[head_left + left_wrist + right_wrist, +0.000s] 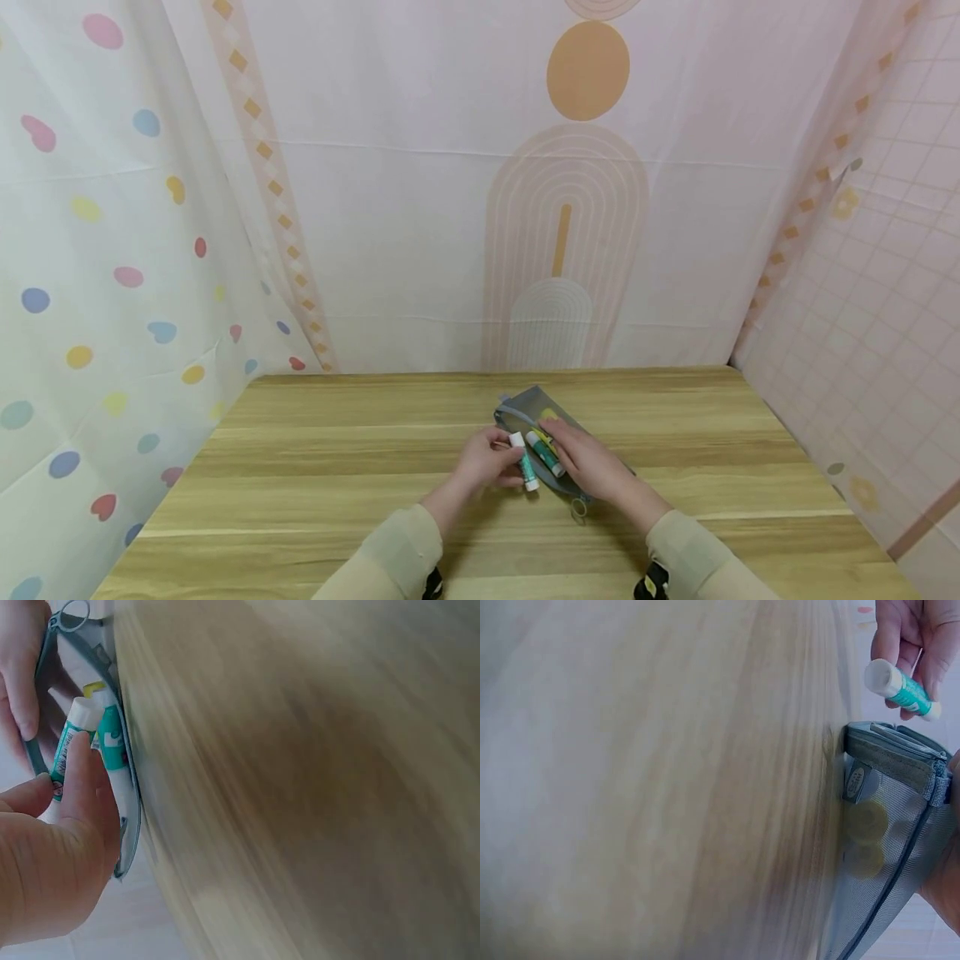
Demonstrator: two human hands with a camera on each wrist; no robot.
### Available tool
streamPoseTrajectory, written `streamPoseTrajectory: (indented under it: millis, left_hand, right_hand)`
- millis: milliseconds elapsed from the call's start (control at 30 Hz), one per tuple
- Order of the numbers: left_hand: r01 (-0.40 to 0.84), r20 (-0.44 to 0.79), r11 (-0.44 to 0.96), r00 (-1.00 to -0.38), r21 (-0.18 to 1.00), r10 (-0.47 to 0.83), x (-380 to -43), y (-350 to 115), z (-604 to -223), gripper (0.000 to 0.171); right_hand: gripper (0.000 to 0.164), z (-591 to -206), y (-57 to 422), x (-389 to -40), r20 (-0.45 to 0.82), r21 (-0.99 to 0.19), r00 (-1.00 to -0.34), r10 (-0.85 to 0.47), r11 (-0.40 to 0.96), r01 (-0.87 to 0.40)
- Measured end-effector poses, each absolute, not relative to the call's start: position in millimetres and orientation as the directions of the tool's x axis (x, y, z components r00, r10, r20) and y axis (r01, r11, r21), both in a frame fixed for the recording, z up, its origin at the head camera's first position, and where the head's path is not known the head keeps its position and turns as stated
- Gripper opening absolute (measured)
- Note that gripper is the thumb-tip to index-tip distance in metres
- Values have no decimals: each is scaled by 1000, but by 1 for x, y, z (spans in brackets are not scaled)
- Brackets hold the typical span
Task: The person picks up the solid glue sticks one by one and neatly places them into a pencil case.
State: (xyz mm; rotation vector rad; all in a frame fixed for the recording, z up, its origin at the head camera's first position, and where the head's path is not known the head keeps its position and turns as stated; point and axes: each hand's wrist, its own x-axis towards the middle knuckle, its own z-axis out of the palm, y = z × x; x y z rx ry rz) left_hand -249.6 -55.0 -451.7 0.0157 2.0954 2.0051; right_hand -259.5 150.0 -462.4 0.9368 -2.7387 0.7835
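My left hand (486, 458) pinches a white-capped green glue stick (528, 473) between thumb and fingers, just left of a grey mesh zip pouch (534, 400). The pouch's mouth gapes open toward that hand. Over its right side lies my right hand (594, 464), gripping the rim; in the left wrist view a finger (24, 712) of it hooks over the edge. A second green glue stick (545, 454) lies inside the opening. Round yellowish things (866, 821) show through the mesh in the right wrist view; their kind is unclear.
A metal ring (578, 507) hangs from the pouch's zipper end, near me. The pouch lies on a wood-grain table (360, 467). Patterned cloths (405, 250) hang behind the table and along both sides.
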Motion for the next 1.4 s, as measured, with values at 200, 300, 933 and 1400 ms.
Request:
streamPoseTrajectory:
  millis: [200, 300, 933, 1400]
  left_hand:
    - [-248, -245, -3, -960, 969, 131, -253, -49, -455, 22]
    - [-265, -262, -16, -959, 964, 109, -256, -46, -457, 21]
    - [-265, -265, 16, -962, 964, 70, -257, -38, -460, 17]
    - [-267, -263, -27, -960, 963, 95, -257, -29, -460, 27]
  right_hand:
    - [40, -461, 149, -259, 287, -443, -801, -525, 668, -597]
    - [40, -461, 149, -258, 285, -442, -804, -522, 672, -594]
    - [40, -463, 149, -258, 286, -443, -805, -520, 673, -592]
    - [40, -464, 149, -259, 337, -412, -781, -526, 663, -625]
